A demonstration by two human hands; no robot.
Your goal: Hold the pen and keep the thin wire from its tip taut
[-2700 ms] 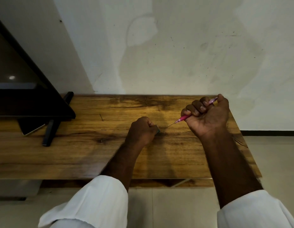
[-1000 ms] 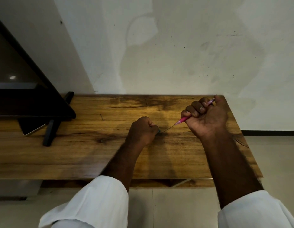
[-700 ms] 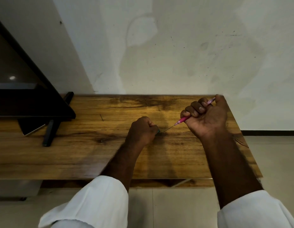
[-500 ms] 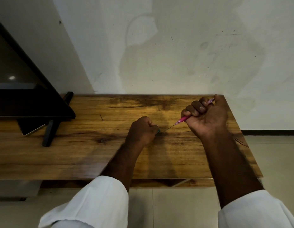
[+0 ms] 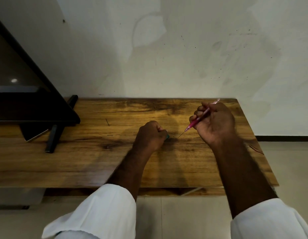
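Head: R hand [image 5: 217, 123] grips pink tool [image 5: 199, 119].

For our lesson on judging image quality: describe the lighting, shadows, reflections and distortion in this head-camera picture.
Head view: dim, warm light on the wooden table; soft shadow beside the left hand; a small bright reflection on the dark screen; wide-angle bending tilts the screen edge; the right hand and pink tool look slightly soft.

Slanted pink needle-tipped tool [image 5: 199, 119], small teal piece [image 5: 167, 136]
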